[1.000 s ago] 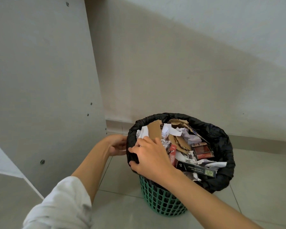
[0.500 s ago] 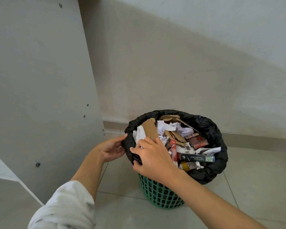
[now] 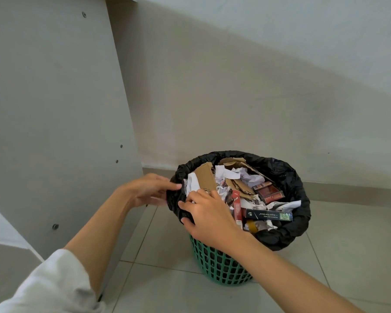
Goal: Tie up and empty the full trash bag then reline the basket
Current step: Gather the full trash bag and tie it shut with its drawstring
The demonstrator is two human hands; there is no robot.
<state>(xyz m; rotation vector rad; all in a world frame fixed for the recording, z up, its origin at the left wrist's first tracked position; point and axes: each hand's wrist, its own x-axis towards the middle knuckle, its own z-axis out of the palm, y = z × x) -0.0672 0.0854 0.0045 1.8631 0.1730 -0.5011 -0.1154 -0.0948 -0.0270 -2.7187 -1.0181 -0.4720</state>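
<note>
Two hands at the left rim of the green basket: left hand pinches the folded edge of the black trash bag, right hand curls round it just beside.

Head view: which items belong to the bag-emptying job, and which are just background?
Job: black plastic trash bag, full of cardboard and paper scraps; green plastic mesh basket; left hand and right hand at the bag's rim.
Background: grey screwed panel; white wall; tiled floor.
</note>
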